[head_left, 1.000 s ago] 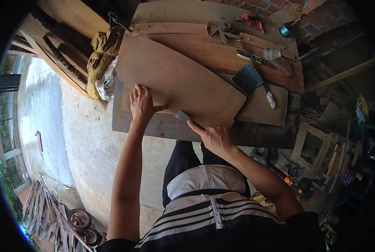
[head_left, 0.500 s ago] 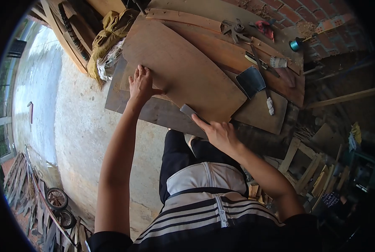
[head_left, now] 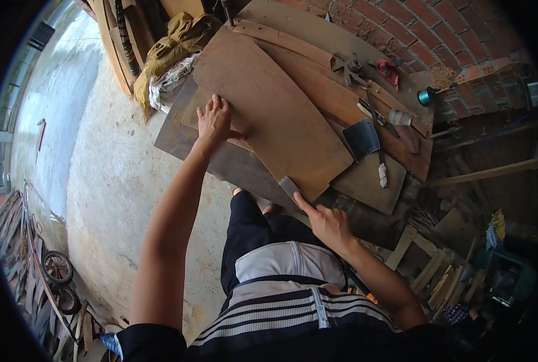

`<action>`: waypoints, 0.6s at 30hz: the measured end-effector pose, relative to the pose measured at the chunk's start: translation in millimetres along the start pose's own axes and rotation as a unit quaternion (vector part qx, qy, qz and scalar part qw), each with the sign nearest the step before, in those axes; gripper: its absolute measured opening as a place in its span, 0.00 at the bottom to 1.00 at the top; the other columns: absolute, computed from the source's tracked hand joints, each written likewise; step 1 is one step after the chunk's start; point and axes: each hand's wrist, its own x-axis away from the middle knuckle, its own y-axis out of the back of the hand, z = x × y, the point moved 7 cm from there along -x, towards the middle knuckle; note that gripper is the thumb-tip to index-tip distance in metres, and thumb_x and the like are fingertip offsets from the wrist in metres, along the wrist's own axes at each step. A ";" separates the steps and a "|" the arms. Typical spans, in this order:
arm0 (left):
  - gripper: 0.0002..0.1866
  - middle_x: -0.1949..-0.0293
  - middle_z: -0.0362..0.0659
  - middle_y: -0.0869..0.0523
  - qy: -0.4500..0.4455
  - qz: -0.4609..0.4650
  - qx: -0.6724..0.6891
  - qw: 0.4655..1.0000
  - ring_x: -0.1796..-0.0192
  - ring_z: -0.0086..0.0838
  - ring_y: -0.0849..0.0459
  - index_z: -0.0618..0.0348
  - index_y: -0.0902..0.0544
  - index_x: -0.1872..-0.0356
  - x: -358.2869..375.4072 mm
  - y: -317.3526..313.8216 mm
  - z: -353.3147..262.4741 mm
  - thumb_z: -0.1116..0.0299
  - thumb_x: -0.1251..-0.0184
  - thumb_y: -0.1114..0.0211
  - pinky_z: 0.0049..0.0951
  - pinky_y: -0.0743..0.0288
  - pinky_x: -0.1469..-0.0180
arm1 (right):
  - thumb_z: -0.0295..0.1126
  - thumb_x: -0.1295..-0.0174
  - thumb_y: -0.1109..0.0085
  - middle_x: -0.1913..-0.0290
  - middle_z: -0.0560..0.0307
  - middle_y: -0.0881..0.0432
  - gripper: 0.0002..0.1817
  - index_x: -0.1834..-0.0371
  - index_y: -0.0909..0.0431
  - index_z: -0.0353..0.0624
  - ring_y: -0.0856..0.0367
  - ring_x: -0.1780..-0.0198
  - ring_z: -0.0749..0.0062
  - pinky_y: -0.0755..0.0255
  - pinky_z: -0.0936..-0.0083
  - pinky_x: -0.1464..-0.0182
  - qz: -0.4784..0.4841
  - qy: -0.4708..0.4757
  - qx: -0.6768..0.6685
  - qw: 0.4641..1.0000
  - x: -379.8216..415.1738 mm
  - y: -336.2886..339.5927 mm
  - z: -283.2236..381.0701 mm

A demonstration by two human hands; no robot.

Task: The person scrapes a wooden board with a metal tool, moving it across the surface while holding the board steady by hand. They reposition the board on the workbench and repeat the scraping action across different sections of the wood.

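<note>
A curved brown wooden board [head_left: 275, 114] lies on top of other boards on a workbench [head_left: 178, 130]. My left hand [head_left: 216, 120] presses flat on the board's near left edge, fingers spread. My right hand [head_left: 324, 222] holds a small flat grey block [head_left: 290, 186], index finger stretched along it, against the board's near right edge.
On the bench beyond the board lie a dark cleaver-like blade [head_left: 360, 137], a metal clamp part [head_left: 348, 65], a red rag [head_left: 389, 69], a comb-like tool [head_left: 366, 110] and a teal spool [head_left: 424, 96]. Yellow cloth [head_left: 172, 45] hangs left. Brick wall behind. Wheels [head_left: 58, 268] and timber offcuts on the floor.
My right hand has slid the grey block rightward along the board's near edge, toward its right corner. My left hand stays pressed on the board. The camera view has shifted.
</note>
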 end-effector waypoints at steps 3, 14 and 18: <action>0.67 0.22 0.61 0.41 0.003 0.001 0.002 1.000 0.21 0.53 0.41 0.67 0.35 0.26 4.1 -0.8 2.6 0.42 0.70 0.14 0.68 0.45 0.26 | 0.28 0.37 0.45 0.77 0.53 0.20 0.38 0.21 0.36 0.70 0.15 0.77 0.52 0.19 0.52 0.71 -0.082 0.009 0.004 0.997 -54.6 -12.7 16.2; 0.66 0.23 0.59 0.38 0.013 -0.008 -0.016 1.000 0.20 0.50 0.41 0.65 0.35 0.26 7.3 1.5 -0.1 0.41 0.68 0.14 0.59 0.46 0.23 | 0.26 0.39 0.42 0.78 0.54 0.22 0.38 0.23 0.33 0.67 0.17 0.79 0.54 0.22 0.56 0.76 0.039 -0.003 0.029 0.999 61.7 -2.5 -23.9; 0.66 0.23 0.59 0.38 0.010 -0.005 -0.022 1.000 0.21 0.50 0.40 0.66 0.36 0.25 5.3 0.4 0.1 0.41 0.68 0.14 0.60 0.46 0.23 | 0.26 0.38 0.42 0.77 0.52 0.22 0.38 0.22 0.33 0.65 0.17 0.78 0.51 0.22 0.55 0.75 0.022 -0.009 0.008 1.000 33.8 -1.2 -11.7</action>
